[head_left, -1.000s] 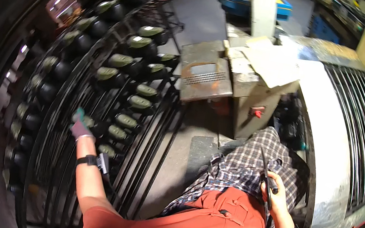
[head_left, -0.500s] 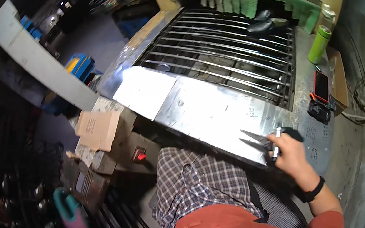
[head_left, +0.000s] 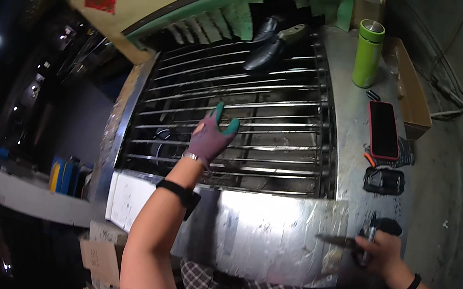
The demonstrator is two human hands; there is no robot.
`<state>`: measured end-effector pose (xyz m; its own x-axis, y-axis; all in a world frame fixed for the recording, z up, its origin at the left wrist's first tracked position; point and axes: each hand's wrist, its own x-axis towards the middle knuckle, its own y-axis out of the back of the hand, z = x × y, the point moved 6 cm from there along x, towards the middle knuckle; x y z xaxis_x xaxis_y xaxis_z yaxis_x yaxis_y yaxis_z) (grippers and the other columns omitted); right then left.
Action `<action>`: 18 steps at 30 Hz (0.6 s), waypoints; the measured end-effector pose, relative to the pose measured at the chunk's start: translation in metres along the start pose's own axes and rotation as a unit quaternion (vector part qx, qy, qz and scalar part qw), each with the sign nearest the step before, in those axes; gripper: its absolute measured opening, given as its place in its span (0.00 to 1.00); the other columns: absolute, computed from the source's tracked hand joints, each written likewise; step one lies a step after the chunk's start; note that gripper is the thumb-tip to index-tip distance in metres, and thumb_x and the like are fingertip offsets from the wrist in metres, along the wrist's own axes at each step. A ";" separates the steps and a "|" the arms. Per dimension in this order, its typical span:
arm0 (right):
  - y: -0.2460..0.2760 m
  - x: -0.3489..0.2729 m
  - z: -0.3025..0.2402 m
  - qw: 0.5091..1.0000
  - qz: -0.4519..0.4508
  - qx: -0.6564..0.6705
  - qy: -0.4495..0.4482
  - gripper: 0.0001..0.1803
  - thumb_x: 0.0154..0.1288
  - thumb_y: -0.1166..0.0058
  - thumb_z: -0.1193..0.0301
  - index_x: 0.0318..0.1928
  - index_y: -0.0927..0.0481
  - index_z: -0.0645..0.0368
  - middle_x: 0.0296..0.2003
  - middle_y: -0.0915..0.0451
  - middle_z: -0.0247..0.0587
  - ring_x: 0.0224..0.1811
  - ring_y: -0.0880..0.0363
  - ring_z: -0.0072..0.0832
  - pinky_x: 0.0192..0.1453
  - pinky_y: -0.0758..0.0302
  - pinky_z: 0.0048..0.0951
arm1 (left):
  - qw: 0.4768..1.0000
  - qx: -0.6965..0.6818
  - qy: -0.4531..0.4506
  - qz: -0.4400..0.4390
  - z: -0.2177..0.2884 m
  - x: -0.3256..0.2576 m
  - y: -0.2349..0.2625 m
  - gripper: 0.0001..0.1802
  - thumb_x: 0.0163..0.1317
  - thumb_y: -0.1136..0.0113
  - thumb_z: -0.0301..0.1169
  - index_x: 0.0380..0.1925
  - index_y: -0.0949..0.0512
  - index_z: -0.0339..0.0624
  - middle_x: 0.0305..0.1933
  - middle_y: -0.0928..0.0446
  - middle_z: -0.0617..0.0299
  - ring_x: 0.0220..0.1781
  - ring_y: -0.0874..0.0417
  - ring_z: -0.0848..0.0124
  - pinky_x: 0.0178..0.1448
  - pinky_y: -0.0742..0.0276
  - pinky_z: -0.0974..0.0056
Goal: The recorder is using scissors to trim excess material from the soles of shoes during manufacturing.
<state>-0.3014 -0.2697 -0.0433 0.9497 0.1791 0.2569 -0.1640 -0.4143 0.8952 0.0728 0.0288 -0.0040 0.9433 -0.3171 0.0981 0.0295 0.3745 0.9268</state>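
Observation:
My left hand (head_left: 212, 136), in a purple glove with green fingertips, reaches over the metal roller conveyor (head_left: 191, 90) with its fingers apart and nothing in them. Down at the right, my bare right hand (head_left: 383, 253) is closed on dark-bladed scissors (head_left: 339, 240), which point left over the steel plate (head_left: 265, 236). A silver pen-like stick (head_left: 370, 236) stands up from the same grip. On the rollers at the far end lie black shoes; the nearer shoe (head_left: 263, 57) is tilted and a second one is partly behind it.
A green bottle (head_left: 367, 57), a red-edged phone (head_left: 383, 130) and a black plastic tray (head_left: 384, 181) are on the right-hand ledge, beside a cardboard box (head_left: 408, 94). Behind the rollers is a green-edged machine opening (head_left: 215, 19). White paper (head_left: 130, 198) lies at the plate's left.
My left hand has come up from the lower left and now extends over the rollers. The view has shifted toward the conveyor. My right hand still grips the scissors.

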 end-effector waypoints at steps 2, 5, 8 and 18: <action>0.005 0.006 -0.001 0.997 0.035 0.060 0.027 0.27 0.46 0.33 0.63 0.51 0.21 0.34 0.32 0.19 0.35 0.27 0.20 0.37 0.25 0.25 0.36 | 0.999 0.019 -0.029 -0.001 0.009 0.054 -0.022 0.44 0.59 0.40 0.56 0.68 0.36 0.37 0.65 0.31 0.38 0.65 0.28 0.46 0.68 0.31 0.53; -0.004 -0.005 0.008 0.994 -0.043 0.095 -0.024 0.22 0.48 0.33 0.63 0.47 0.19 0.37 0.30 0.19 0.32 0.25 0.20 0.34 0.24 0.25 0.35 | 0.995 0.071 -0.068 0.006 0.019 0.135 -0.050 0.52 0.55 0.37 0.59 0.70 0.41 0.34 0.71 0.39 0.38 0.69 0.33 0.47 0.71 0.34 0.54; 0.007 0.025 0.015 0.958 -0.133 0.192 -0.167 0.11 0.52 0.33 0.59 0.36 0.17 0.45 0.27 0.20 0.33 0.25 0.20 0.34 0.27 0.25 0.32 | 0.983 0.149 -0.088 0.053 0.034 0.197 -0.063 0.61 0.48 0.34 0.64 0.72 0.47 0.36 0.74 0.43 0.40 0.71 0.34 0.48 0.72 0.35 0.53; -0.010 0.001 0.024 0.953 -0.093 0.205 -0.205 0.10 0.50 0.33 0.59 0.34 0.16 0.44 0.27 0.20 0.33 0.24 0.22 0.35 0.28 0.26 0.33 | 0.981 0.189 -0.006 -0.043 0.080 0.184 -0.092 0.57 0.44 0.39 0.73 0.63 0.35 0.39 0.53 0.22 0.46 0.54 0.17 0.55 0.56 0.21 0.56</action>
<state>-0.2921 -0.2862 -0.0608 0.9903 -0.0444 -0.1316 0.0562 -0.7382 0.6722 0.2174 -0.1340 -0.0418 0.9385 -0.3449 0.0160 -0.0185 -0.0040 0.9998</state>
